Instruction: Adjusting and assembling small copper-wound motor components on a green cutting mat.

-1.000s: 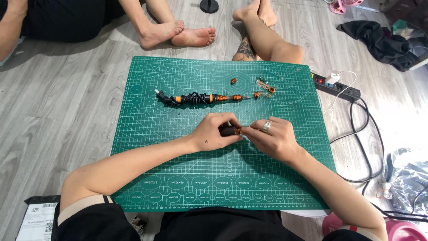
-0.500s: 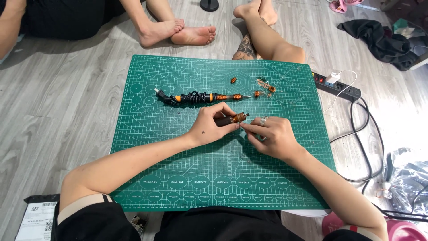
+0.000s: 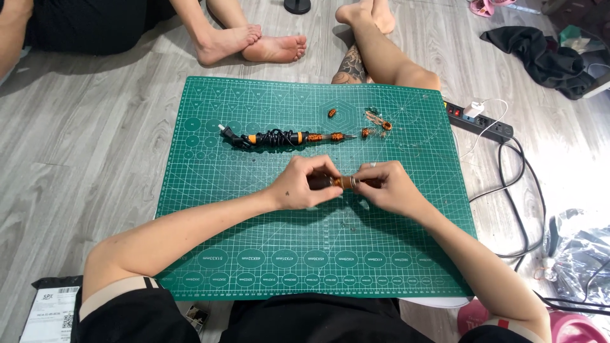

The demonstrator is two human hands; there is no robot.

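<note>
Green mat (image 3: 210, 254) on the floor: one long wrapped rod (image 3: 286, 136) lies finished. Left hand (image 3: 302, 184) and right hand (image 3: 387, 187) both pinch a second dark rod (image 3: 337, 182), barely wrapped.

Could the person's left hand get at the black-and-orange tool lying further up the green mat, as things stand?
Probably yes: the tool lies just beyond the left hand with bare mat between, but that hand is busy gripping a dark rod.

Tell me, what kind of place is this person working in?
Probably a room at home, not a workshop: the green cutting mat lies straight on a grey wood-look floor, a power strip trails beside it, and other people sit barefoot nearby.
</note>
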